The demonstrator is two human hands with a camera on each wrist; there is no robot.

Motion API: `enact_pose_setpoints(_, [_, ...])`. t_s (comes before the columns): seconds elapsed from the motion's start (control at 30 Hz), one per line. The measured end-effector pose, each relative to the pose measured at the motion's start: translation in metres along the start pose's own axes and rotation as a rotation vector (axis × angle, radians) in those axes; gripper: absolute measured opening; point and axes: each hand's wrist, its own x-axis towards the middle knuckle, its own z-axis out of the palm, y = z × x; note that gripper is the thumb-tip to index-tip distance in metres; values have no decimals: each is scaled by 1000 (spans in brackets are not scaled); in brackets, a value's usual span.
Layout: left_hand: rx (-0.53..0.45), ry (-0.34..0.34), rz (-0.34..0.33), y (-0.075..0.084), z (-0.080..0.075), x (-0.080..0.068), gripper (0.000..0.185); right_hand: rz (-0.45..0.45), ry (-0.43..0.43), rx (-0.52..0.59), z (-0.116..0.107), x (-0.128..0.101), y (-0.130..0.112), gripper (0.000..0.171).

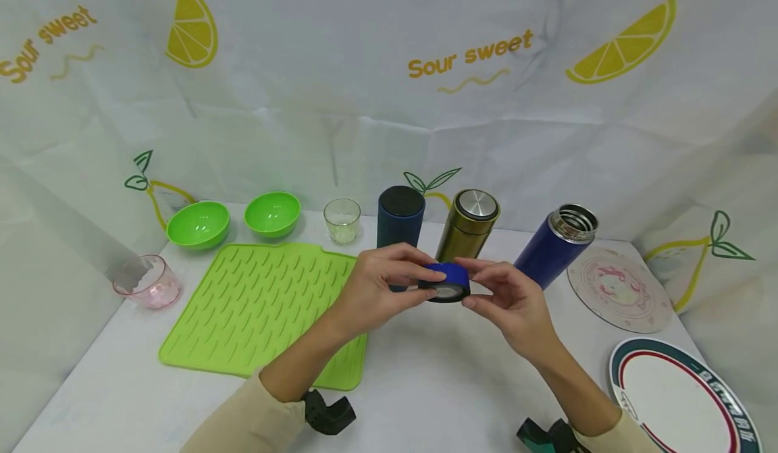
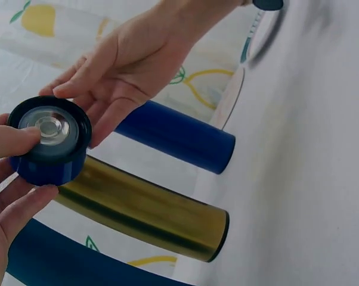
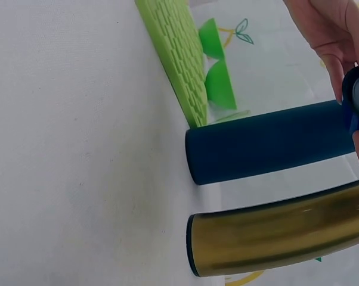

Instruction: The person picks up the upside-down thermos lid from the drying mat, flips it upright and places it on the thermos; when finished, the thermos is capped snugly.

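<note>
A blue bottle lid (image 1: 452,277) with a black rim is held in the air above the table's middle. Its underside, with a pale round centre, faces the left wrist camera. My left hand (image 1: 379,284) pinches the lid, its thumb on that underside. On the other side, my right hand (image 1: 513,304) grips the lid's edge between thumb and fingers. Behind the right hand stands a lidless blue thermos (image 1: 550,250), its steel mouth uncovered. A gold thermos (image 1: 467,230) with a steel-topped lid and a dark blue bottle (image 1: 400,217) stand behind the lid.
A green mat (image 1: 261,311) lies left. Behind it are two green bowls (image 1: 198,225) and a clear glass (image 1: 342,221); a pink glass (image 1: 148,283) stands far left. To the right lie a pink round mat (image 1: 620,291) and a white plate with a teal rim (image 1: 675,399).
</note>
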Motion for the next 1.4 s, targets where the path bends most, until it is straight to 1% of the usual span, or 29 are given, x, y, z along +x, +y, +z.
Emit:
enact_pose_setpoints(0.07, [29,-5,32,0,0,0,20,10,3,15,1,1,-1,37])
enact_pose_setpoints(0.17, [56,-10,65,0,0,0,21,-2,-12,30,2,2,-1,47])
enact_pose_setpoints(0.23, [58,-18,75,-1,0,0,22,-18,-24,46,2,2,0,48])
enact_pose_setpoints(0.3, [60,-26,71,-1,0,0,26,-28,-32,49,2,2,0,47])
enact_pose_setpoints(0.4, [52,-36,23,0,-2,-1,37,-19,-42,24,1,2,0,46])
enact_pose_setpoints(0.5, [33,-20,-62,2,-3,-1,43,-12,-45,-3,0,1,-2,45])
enact_pose_setpoints(0.6, [15,-6,-147,4,-2,-1,42,-17,-49,-5,0,1,-3,43])
enact_pose_setpoints(0.67, [7,-7,-191,4,-1,-1,40,-27,-51,-7,0,0,-3,42])
enact_pose_setpoints(0.73, [-5,-12,-214,3,0,-1,38,-34,-53,-8,0,0,-3,41])
enact_pose_setpoints(0.8, [-16,-13,-222,3,1,0,37,-38,-58,-3,0,1,-3,42])
enact_pose_setpoints(0.87, [-18,-12,-216,3,1,0,36,-40,-62,-9,0,1,-2,44])
enact_pose_setpoints(0.97, [-17,-12,-180,2,1,-1,35,-22,-59,6,-1,1,-2,46])
enact_pose_setpoints(1.03, [-13,-20,-136,2,0,-1,36,-5,-53,9,-1,1,-1,45])
enact_pose_setpoints(1.13, [25,-36,-56,1,0,-1,37,14,-45,1,-2,2,-3,41])
enact_pose_setpoints(1.2, [60,-44,-22,0,0,0,36,11,-40,-22,-2,2,-4,39])
enact_pose_setpoints(1.27, [96,-54,-2,0,0,0,35,5,-30,-38,-2,3,-4,39])
enact_pose_setpoints(1.4, [136,-86,4,1,1,-1,35,-13,-12,-48,-1,2,-4,38])
